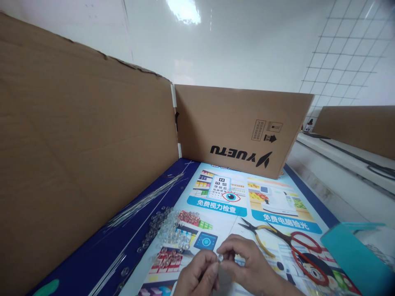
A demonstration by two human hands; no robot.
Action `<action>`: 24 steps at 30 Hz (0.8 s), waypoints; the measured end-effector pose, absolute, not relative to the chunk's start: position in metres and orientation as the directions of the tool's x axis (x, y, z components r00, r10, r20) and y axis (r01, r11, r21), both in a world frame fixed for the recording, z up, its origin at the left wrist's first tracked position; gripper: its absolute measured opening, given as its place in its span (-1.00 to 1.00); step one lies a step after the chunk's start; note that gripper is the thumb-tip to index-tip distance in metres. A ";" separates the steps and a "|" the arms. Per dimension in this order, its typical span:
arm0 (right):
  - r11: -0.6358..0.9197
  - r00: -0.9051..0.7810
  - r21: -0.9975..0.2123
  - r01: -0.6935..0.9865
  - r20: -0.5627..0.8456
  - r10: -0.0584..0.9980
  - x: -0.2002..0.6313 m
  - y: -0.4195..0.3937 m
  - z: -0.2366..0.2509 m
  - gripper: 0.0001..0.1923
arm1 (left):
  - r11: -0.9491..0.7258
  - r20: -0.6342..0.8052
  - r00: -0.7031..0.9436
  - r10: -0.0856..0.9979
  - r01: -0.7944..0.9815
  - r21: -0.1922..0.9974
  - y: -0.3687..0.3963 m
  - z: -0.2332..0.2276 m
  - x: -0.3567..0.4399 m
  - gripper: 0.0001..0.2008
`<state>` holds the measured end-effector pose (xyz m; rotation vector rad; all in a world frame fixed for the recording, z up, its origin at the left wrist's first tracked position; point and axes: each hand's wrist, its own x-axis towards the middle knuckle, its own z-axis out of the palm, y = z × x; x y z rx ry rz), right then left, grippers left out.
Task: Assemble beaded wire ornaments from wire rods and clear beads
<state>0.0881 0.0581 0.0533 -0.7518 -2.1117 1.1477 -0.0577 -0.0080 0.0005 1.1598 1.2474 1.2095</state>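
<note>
My left hand (pixel 197 274) and my right hand (pixel 247 265) meet at the bottom middle of the view, fingertips pinched together on a small clear bead (pixel 221 258). To the left of them lies a scatter of several clear beads (pixel 168 230) on a printed poster (pixel 222 205). A bundle of thin clear wires (pixel 145 201) lies along the blue edge of the poster, beside the cardboard wall. Just right of my hands lie yellow-handled pliers (pixel 257 234) and red-handled scissors (pixel 304 246).
Tall cardboard sheets (pixel 77 144) wall the work surface on the left, and a printed cardboard box side (pixel 240 127) stands at the back. A teal box lid (pixel 354 255) sits at the lower right. A white ledge with a black cable (pixel 348 154) runs along the right.
</note>
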 end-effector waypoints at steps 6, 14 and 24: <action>0.202 -0.642 -0.976 0.078 0.106 0.760 0.088 0.058 0.044 -0.85 | 0.065 -0.060 0.038 0.998 -0.157 0.985 -0.003 -0.009 -0.058 -0.62; 0.360 -0.613 -0.919 0.157 0.196 0.766 0.089 0.059 0.048 -0.85 | 0.110 -0.086 0.118 0.989 -0.215 0.970 -0.004 -0.006 -0.056 -0.56; 0.556 -0.615 -0.798 0.233 0.322 0.720 0.092 0.059 0.065 -0.85 | 0.128 -0.115 0.184 0.976 -0.059 0.990 -0.002 -0.009 -0.060 -0.53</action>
